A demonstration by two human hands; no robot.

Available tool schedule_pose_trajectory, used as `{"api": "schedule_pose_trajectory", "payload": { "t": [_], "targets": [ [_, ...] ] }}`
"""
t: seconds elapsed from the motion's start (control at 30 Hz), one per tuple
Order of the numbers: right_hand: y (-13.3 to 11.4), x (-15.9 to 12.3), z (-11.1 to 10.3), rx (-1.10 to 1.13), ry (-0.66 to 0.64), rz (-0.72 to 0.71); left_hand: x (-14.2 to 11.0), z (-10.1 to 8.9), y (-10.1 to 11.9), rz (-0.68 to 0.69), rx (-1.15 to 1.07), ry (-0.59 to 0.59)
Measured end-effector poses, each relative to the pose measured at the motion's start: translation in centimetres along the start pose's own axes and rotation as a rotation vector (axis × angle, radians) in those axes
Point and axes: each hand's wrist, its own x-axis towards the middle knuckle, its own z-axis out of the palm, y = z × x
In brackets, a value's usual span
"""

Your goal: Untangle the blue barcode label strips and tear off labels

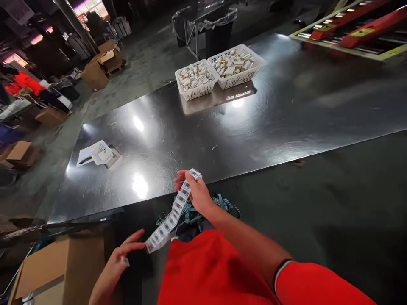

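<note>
Red sleeve (pixel 222 271) fills the bottom of the view, nearest the lens. Right hand (pixel 197 192) fingers are closed on the top end of a barcode label strip (pixel 173 209), pinching it just above the near edge of the tabletop (pixel 286 127). Left hand (pixel 119 262) sits lower and to the left; fingers apart, tips touching or just beside the strip's bottom end — can't tell if they grip it. Strip's long axis runs diagonally, upper right down to lower left, strung between both hands; right hand has the firmer hold. Labels show black barcodes on white; digits too small to read.

Outward from the strip: teal strapping (pixel 219 205) just behind the right wrist, below the tabletop edge. Cardboard box (pixel 60 271) left of the strip, beside the left hand. On the tabletop, well left of the strip, a paper pad w/ a pen (pixel 95 154). Far beyond the strip, two white mesh baskets (pixel 219 72) side by side, touching, full of small white and tan items. Red conveyor rails (pixel 356 29) at far right. No readable writing anywhere.
</note>
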Motion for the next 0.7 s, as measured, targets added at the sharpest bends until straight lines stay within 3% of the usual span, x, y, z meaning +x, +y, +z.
{"api": "schedule_pose_trajectory", "payload": {
  "t": [0.1, 0.23, 0.33, 0.43, 0.53, 0.63, 0.7],
  "targets": [
    [0.4, -1.8, 0.0, -0.313, -0.373, -0.084, 1.2, 0.4, -1.2, -0.052, -0.088, 0.069],
    [1.3, -3.6, 0.1, -0.695, -0.766, -0.12, 3.2, 2.8, 1.5, 0.136, -0.415, -0.131],
    [2.1, -4.2, -0.3, -0.893, -0.941, -0.172, 4.8, 4.8, 4.1, 0.266, -0.624, -0.248],
    [3.0, -4.5, -1.1, -1.048, -1.017, -0.193, 5.9, 6.2, 5.6, 0.276, -0.765, -0.27],
    [3.6, -4.7, -2.0, -1.13, -1.041, -0.206, 6.1, 6.7, 6.3, 0.235, -0.723, -0.214],
    [3.5, -4.6, -2.6, -1.098, -0.987, -0.184, 5.4, 7.0, 6.9, 0.202, -0.71, -0.151],
    [3.1, -4.4, -2.8, -0.951, -0.898, -0.126, 4.8, 7.3, 7.3, 0.172, -0.701, -0.107]
  ]
}}
